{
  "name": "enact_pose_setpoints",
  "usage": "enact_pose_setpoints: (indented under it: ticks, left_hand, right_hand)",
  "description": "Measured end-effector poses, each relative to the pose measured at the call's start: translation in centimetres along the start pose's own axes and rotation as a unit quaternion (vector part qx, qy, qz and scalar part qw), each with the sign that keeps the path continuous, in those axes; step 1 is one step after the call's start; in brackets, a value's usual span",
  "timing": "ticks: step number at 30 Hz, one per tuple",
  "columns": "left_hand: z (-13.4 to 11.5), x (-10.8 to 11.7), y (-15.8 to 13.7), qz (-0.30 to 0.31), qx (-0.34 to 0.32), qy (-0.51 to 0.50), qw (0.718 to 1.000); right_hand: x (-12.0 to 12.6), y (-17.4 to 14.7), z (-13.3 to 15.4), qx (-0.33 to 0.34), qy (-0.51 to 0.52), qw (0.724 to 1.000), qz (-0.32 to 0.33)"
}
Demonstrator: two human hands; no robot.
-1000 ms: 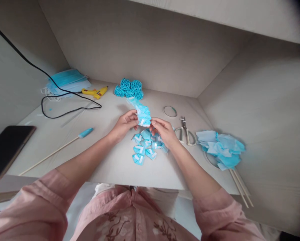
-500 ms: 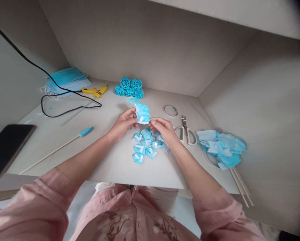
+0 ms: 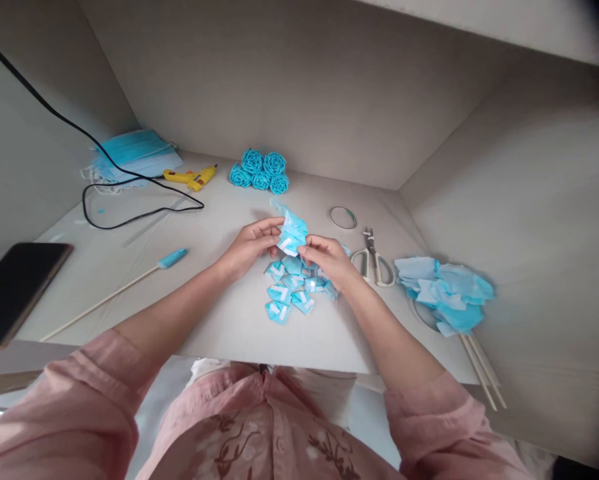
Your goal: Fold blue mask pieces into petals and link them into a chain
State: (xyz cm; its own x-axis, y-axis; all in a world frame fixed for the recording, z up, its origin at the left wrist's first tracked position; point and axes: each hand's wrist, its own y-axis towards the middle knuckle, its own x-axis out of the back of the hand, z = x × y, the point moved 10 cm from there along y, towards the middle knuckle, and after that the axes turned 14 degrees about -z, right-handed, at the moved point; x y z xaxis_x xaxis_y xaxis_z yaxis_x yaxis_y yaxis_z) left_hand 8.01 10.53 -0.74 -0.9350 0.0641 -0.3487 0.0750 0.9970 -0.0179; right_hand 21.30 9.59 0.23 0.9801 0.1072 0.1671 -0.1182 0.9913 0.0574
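Observation:
A strip of overlapping folded light-blue fabric pieces (image 3: 293,230) hangs between my two hands, above the table. My left hand (image 3: 254,245) pinches its left edge. On the other side, my right hand (image 3: 324,257) grips the lower right corner between thumb and fingers. Below them lies a cluster of folded blue petals (image 3: 279,293) with white tape strips, partly hidden by my right hand. Scissors (image 3: 372,260) with pale handles rest to the right of that hand, beside a thin ring of tape or wire (image 3: 342,217).
Several blue fabric roses (image 3: 259,172) are stacked at the back. A yellow glue gun (image 3: 192,177), its black cable (image 3: 144,223), face masks (image 3: 134,157), a blue-tipped stick (image 3: 114,293) and a phone (image 3: 22,287) are left. Cut blue fabric (image 3: 447,290) and wooden sticks (image 3: 479,367) are right.
Both hands still hold the strip, which has shifted slightly right and lower and now looks more bunched and tilted. My left fingers have moved a little along with it.

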Motion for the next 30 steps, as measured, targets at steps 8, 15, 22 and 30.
enact_pose_setpoints:
  ticks: [8,15,22,30]
  left_hand:
    - [-4.1,1.8,-0.7,-0.145,-0.191,0.124,0.963]
    - [-6.3,-2.4,-3.7,-0.066,-0.378,0.323,0.865]
    - [-4.3,-1.8,-2.7,-0.067,-0.324,0.351,0.876]
    - [-4.0,-1.3,-2.1,-0.085,-0.275,0.314,0.905]
  right_hand:
    - [2.0,0.5,0.4,0.029,0.007,0.993,-0.111]
    - [2.2,0.1,0.9,0.035,0.027,0.988,-0.148]
    - [1.5,-0.4,1.0,0.035,0.014,0.992,-0.124]
    - [1.1,-0.4,0.8,0.029,0.013,0.993,-0.116]
